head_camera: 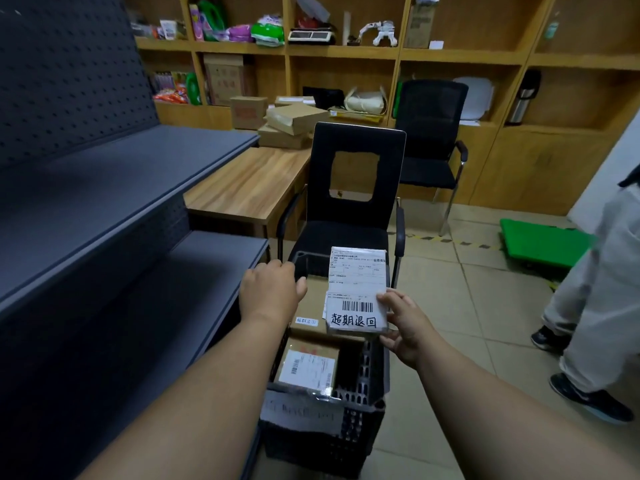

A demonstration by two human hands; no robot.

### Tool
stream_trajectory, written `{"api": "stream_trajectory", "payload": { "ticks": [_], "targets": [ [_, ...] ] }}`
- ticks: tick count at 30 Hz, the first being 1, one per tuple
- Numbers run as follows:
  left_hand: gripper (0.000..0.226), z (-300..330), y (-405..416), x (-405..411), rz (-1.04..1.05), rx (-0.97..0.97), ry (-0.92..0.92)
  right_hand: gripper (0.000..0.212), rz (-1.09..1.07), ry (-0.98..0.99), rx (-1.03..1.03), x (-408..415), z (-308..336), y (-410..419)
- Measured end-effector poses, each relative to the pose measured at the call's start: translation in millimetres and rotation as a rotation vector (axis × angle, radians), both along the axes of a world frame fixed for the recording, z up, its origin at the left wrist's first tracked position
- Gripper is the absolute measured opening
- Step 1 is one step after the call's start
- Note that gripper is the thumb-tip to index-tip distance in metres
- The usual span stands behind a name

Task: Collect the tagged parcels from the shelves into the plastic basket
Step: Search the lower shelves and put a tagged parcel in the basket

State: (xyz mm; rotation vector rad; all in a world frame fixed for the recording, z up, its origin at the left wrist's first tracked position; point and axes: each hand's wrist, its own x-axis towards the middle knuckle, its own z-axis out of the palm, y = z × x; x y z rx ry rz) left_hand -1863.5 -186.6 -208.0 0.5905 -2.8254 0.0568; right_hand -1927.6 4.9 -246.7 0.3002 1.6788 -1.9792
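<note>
A black plastic basket [363, 379] stands on the floor in front of me, holding several cardboard parcels. One brown box [310, 306] lies in its far half and a labelled box [308, 370] lies nearer me. My right hand [403, 327] grips a white parcel [356, 289] with a barcode label and handwritten characters, held over the basket's right side. My left hand [270, 289] hovers over the basket's far left corner with fingers curled downward; whether it holds anything is hidden.
Dark grey metal shelves [104, 209] run along my left. A black chair [349, 202] stands just beyond the basket, a wooden desk [242, 185] behind it. A person's legs [595, 323] and a green cart [540, 244] are at the right.
</note>
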Motion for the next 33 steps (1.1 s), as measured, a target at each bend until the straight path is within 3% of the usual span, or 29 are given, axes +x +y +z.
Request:
{"api": "stream_trajectory", "payload": {
  "ticks": [14,26,30,33],
  "targets": [
    [0.037,-36,-41,-124,-0.038,0.039,-0.039,0.011,-0.056,-0.05,-0.011,-111,-44,-40],
    [0.038,-96,-118,-250,-0.094,0.131,-0.113,0.025,-0.163,-0.165,0.011,-207,-96,-113],
    [0.037,-127,-134,-282,-0.09,0.3,-0.142,0.021,-0.183,-0.201,0.025,-235,-123,-135],
    [0.034,-152,-141,-300,-0.029,0.599,-0.144,0.019,-0.168,-0.214,0.042,-252,-145,-148]
  ]
}}
